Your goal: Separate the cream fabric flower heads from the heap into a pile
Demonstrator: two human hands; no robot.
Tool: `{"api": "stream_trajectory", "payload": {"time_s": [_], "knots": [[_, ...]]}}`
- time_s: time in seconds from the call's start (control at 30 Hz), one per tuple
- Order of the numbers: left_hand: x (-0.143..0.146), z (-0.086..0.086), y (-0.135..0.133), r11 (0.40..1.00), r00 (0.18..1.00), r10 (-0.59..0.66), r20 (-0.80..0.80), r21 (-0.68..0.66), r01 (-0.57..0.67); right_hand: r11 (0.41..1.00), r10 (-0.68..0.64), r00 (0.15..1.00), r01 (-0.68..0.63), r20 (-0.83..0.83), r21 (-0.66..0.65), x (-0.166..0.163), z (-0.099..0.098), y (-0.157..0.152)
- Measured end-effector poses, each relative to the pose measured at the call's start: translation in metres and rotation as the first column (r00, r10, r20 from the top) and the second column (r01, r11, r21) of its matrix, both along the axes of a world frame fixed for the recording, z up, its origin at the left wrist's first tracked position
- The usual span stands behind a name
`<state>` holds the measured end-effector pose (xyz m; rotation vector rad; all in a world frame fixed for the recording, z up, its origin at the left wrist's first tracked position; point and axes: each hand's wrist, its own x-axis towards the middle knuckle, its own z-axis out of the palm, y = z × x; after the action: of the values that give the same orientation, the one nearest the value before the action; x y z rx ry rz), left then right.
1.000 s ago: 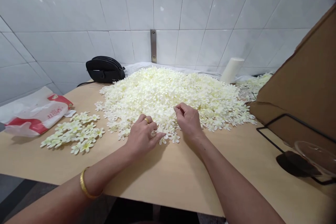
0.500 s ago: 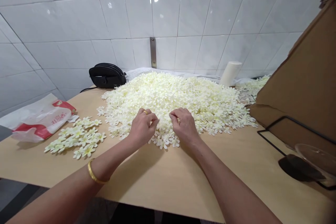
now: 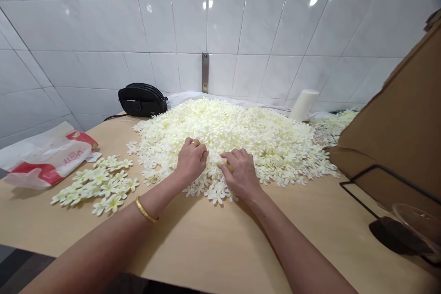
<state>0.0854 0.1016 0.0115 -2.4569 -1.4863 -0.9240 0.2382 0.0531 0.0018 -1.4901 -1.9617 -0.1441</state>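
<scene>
A broad heap of white artificial flowers (image 3: pixel 220 121) with pale yellow centres spreads over the table before me. At the heap's front edge my left hand (image 3: pixel 192 160) is closed, fingers curled down; whatever is in them is hidden by the hand and the petals. It wears a ring, and a gold bangle (image 3: pixel 146 210) circles the wrist. Just to its right, my right hand (image 3: pixel 240 173) has its thumb and forefinger apart over the blossoms, with nothing visible between them. A smaller cluster of flowers (image 3: pixel 99 183) lies to the left, away from both hands.
A red and white plastic bag (image 3: pixel 51 158) rests at the left, with a black purse (image 3: pixel 143 100) behind. Against the tiled wall stands a white roll (image 3: pixel 304 104). On the right are a large cardboard box (image 3: pixel 396 133), a black wire frame (image 3: pixel 360 200) and a clear plastic lid (image 3: pixel 416 223).
The right thumb and forefinger have parted, where before they were pinched together. The left hand has shifted slightly up and stays closed. The whole view has moved a little.
</scene>
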Motion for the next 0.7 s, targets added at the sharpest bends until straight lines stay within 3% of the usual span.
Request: {"api": "stream_trajectory", "payload": {"time_s": [0.3,0.53,0.7], "knots": [[-0.004,-0.001,0.0,0.976,0.989,-0.121,0.087,0.193,0.103,0.991,-0.066,0.995,0.058,0.069,0.118,-0.005,0.0,0.002],[-0.015,0.011,-0.021,0.968,0.977,-0.19,0.094,0.183,0.17,0.984,-0.07,0.996,0.079,-0.062,0.159,0.002,-0.003,0.002],[-0.02,0.008,-0.062,0.935,0.935,-0.355,-0.009,0.003,0.355,0.986,-0.061,0.987,0.083,-0.15,0.146,0.005,-0.002,0.002]]}}
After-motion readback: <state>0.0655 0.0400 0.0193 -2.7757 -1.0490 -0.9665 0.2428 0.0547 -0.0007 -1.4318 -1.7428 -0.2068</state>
